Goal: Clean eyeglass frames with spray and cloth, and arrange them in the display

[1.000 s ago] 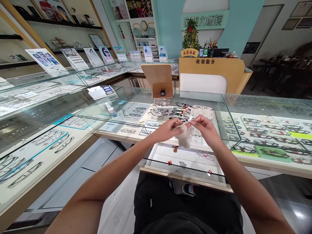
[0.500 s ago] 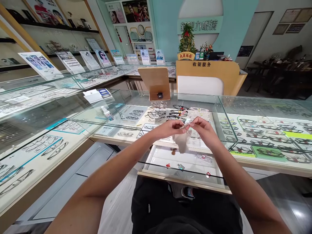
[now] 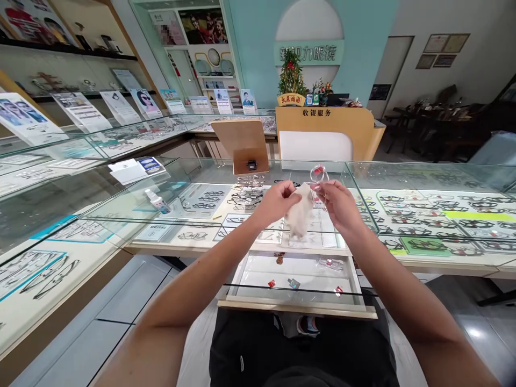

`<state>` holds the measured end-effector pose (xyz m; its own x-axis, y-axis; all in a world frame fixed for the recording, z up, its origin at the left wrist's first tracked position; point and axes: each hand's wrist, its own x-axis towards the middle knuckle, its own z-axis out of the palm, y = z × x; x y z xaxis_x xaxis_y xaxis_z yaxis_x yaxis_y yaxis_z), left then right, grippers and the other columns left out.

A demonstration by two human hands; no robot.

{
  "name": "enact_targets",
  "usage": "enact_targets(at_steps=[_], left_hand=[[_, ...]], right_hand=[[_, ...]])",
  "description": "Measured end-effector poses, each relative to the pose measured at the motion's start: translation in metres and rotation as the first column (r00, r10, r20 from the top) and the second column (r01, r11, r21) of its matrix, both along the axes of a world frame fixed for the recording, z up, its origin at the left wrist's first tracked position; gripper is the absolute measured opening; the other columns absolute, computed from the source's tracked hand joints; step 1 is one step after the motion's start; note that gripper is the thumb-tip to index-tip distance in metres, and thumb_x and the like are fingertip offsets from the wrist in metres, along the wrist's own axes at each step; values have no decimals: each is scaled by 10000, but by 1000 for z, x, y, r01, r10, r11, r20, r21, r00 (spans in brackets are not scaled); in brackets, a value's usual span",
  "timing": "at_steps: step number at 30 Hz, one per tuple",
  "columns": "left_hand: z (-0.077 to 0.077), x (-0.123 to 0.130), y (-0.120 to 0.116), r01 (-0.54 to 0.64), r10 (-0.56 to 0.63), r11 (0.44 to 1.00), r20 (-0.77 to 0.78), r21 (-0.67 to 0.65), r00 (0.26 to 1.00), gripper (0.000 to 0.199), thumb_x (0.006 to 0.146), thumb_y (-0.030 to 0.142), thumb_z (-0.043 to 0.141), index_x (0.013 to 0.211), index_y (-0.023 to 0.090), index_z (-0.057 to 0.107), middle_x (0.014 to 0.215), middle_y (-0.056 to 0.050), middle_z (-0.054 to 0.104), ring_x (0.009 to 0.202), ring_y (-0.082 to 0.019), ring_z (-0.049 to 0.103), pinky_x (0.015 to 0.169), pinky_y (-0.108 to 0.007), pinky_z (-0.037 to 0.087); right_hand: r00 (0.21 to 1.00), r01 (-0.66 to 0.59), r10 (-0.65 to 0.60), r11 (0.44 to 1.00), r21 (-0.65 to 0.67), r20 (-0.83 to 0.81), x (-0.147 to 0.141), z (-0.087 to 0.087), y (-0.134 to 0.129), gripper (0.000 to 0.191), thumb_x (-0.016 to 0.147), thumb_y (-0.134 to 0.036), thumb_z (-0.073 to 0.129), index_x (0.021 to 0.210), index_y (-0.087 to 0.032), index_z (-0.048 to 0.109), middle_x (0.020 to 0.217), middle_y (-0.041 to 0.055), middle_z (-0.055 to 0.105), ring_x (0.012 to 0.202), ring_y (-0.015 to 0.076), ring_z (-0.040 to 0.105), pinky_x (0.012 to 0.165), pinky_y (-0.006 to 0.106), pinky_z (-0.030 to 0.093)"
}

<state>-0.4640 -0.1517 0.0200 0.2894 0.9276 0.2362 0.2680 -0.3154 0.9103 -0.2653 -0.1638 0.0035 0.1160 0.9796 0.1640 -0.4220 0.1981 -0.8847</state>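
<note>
My left hand (image 3: 277, 203) is closed on a pale beige cleaning cloth (image 3: 299, 219), which hangs down from the fingers over the glass counter. My right hand (image 3: 337, 205) pinches a pair of clear-framed eyeglasses (image 3: 320, 173). A red label shows on the raised lens of the glasses, and part of the frame is hidden by the fingers and cloth. Both hands are close together, with the cloth between them. Below them an open drawer (image 3: 258, 293) holds another clear pair of glasses (image 3: 330, 264) and several small tags.
Rows of spectacles lie inside the glass display case (image 3: 423, 174). A white spray bottle (image 3: 157, 201) appears at the left, near folded cards (image 3: 128, 171). A wooden-backed mirror stand (image 3: 242, 145) rises behind the case, with a cashier desk (image 3: 363, 126) beyond.
The right hand has lifted the glasses, so a lens with a red label now shows above the fingers. The cloth has spread and hangs from the left hand. The view has shifted right.
</note>
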Motion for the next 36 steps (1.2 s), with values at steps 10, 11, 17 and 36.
enact_targets(at_steps=[10, 11, 17, 36], left_hand=[[75, 53, 13, -137, 71, 821, 140, 553, 988, 308, 1004, 337, 692, 835, 250, 450, 753, 17, 596, 693, -158, 567, 660, -299, 379], [76, 55, 12, -110, 33, 814, 144, 570, 989, 295, 1013, 358, 695, 851, 251, 474, 852, -17, 700, 796, -184, 666, 697, -299, 443], [71, 53, 14, -27, -151, 817, 260, 576, 954, 379, 1045, 569, 698, 903, 222, 643, 1313, -148, 818, 1258, -282, 764, 977, -396, 615], [69, 25, 1, 164, -193, 980, 347, 111, 918, 548, 863, 696, 878, 805, 175, 718, 759, 12, 642, 734, -123, 551, 724, -267, 476]], right_hand=[[941, 308, -254, 917, 254, -223, -11, 84, 36, 194, 831, -302, 825, 790, -284, 637, 984, 10, 820, 876, 171, 668, 836, 337, 578], [931, 330, -267, 908, 259, -249, -12, 88, 36, 187, 839, -303, 820, 804, -285, 637, 999, 10, 817, 892, 171, 673, 831, 334, 579], [958, 282, -249, 911, 302, -144, -14, 90, 31, 285, 899, -444, 809, 893, -293, 568, 1165, 41, 803, 1010, 209, 720, 708, 341, 569], [1000, 18, -12, 934, 357, -20, -30, 78, -4, 391, 866, -563, 896, 886, -301, 606, 1084, 28, 797, 936, 209, 707, 779, 353, 586]])
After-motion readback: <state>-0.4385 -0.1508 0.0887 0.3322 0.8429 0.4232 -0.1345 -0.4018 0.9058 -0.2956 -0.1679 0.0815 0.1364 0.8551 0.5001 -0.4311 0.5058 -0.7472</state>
